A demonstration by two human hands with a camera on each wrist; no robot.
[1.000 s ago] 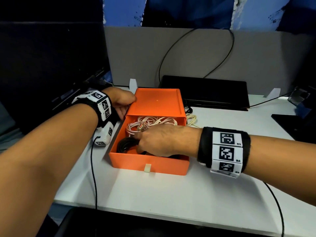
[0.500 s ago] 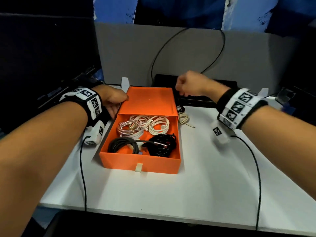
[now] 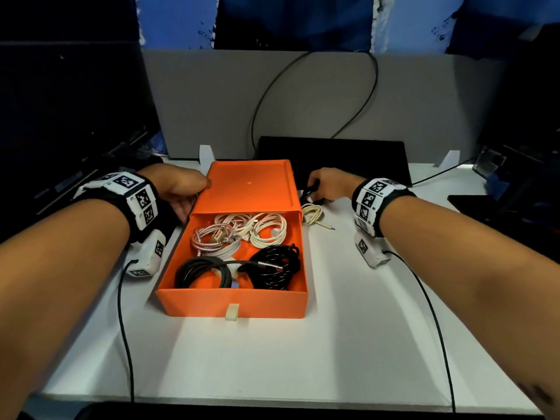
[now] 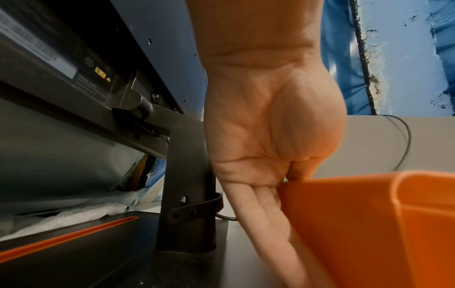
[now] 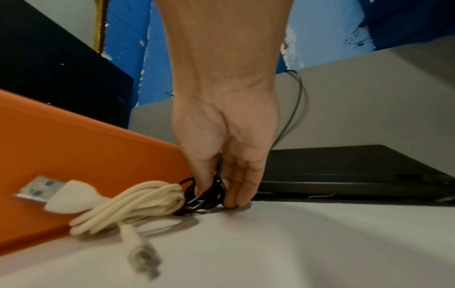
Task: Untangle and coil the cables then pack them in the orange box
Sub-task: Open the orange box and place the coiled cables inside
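The orange box [image 3: 251, 183] lies mid-table, its drawer pulled toward me. Inside lie white cable coils [image 3: 263, 227], a pink braided coil [image 3: 212, 237] and two black coils [image 3: 272, 268]. My left hand [image 3: 181, 192] rests on the box's left side; its straight fingers [image 4: 261, 210] lie flat against the orange wall [image 4: 369, 224], and the thumb is over the top edge. Right of the box, my right hand [image 3: 316, 192] is down on the table and pinches a small black cable [image 5: 194, 200]. A coiled cream USB cable [image 5: 138, 200] lies loose beside it.
A flat black device [image 3: 333, 156] sits just behind the box and my right hand, before a grey partition [image 3: 303, 95]. A dark monitor [image 3: 60, 116] stands at the left. White tabletop [image 3: 303, 344] stretches toward me, crossed by the two wrist-camera leads.
My right hand left the drawer, where a black coil now lies, swung over the back of the box, and came down on the black cable to the right. The left hand stayed put.
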